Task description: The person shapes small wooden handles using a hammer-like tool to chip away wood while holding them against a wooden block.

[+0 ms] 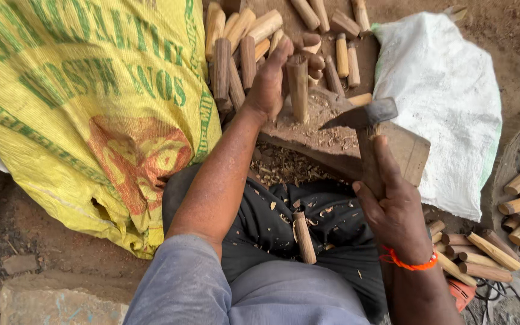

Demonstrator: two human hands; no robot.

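Head view | left hand grip clamped on upright wooden peg, fingertips hidden | right hand clamped on hatchet

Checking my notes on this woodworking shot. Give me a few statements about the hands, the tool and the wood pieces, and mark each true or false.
1. The left hand steadies an upright short brown wooden peg on the worn wooden chopping block. True.
2. The right hand grips a saw. False: it grips a wooden-handled adze with a dark metal head.
3. An orange cord bracelet circles the right wrist. True.
4. The large printed sack is blue. False: it is yellow with green print.
5. A cut wooden stick lies on the lap. True.
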